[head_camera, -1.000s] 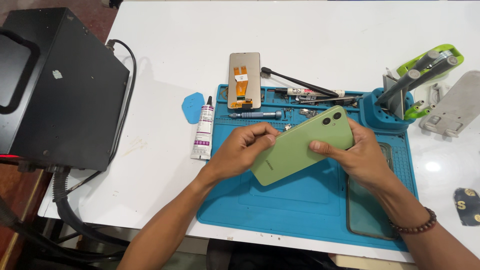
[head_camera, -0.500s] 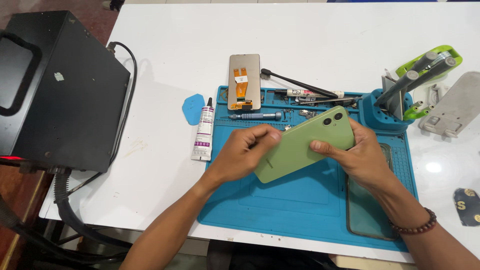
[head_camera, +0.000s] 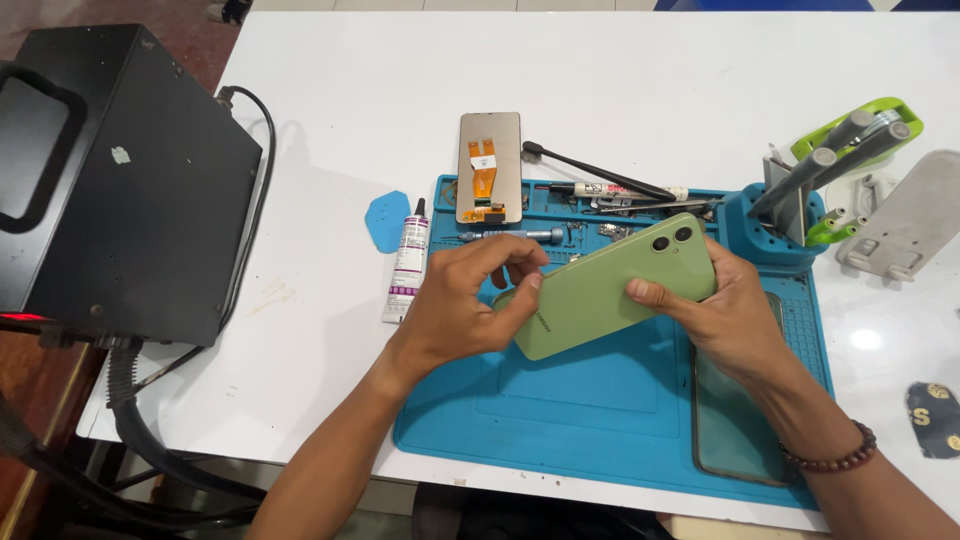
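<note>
Green phone (head_camera: 610, 285), back cover up, sits tilted above the blue mat (head_camera: 600, 400), with the left hand (head_camera: 470, 300) pinching its lower edge and the right hand (head_camera: 720, 310) clamped round its camera end; the cover looks seated, while 1 loose screen panel (head_camera: 489, 166) lies apart.
</note>
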